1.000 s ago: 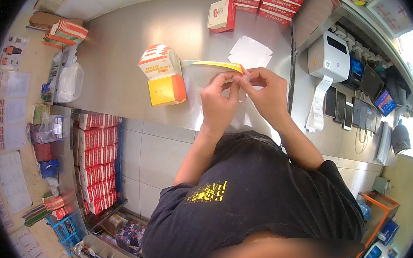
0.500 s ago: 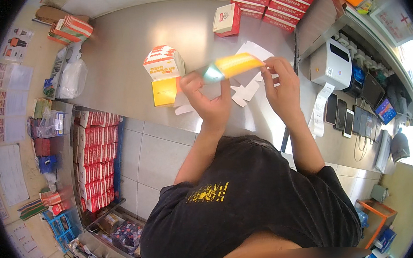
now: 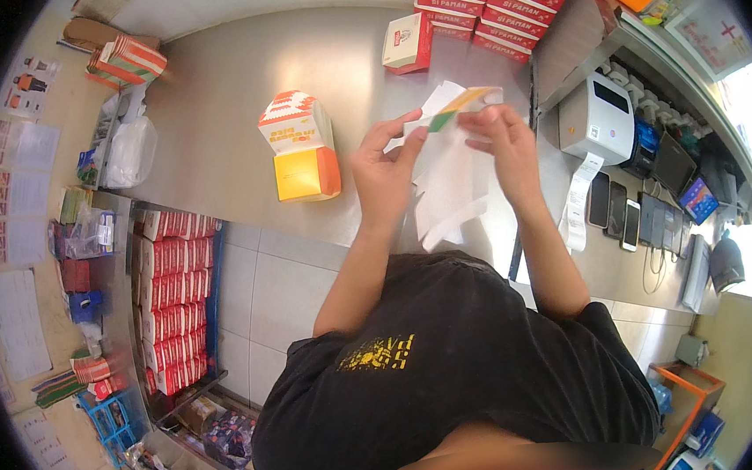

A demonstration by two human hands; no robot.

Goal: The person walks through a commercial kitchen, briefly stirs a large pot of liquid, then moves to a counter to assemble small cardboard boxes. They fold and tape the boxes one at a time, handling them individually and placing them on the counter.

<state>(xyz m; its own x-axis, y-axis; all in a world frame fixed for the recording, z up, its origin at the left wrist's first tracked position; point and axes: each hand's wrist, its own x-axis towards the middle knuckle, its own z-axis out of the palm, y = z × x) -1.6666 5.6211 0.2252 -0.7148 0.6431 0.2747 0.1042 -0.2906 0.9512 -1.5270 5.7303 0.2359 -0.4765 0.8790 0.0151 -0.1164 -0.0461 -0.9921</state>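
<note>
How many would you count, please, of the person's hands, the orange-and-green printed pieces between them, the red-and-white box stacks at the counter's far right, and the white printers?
Hands, left hand and right hand: 2
Orange-and-green printed piece: 1
Stacks of red-and-white boxes: 2
White printer: 1
Total: 6
</note>
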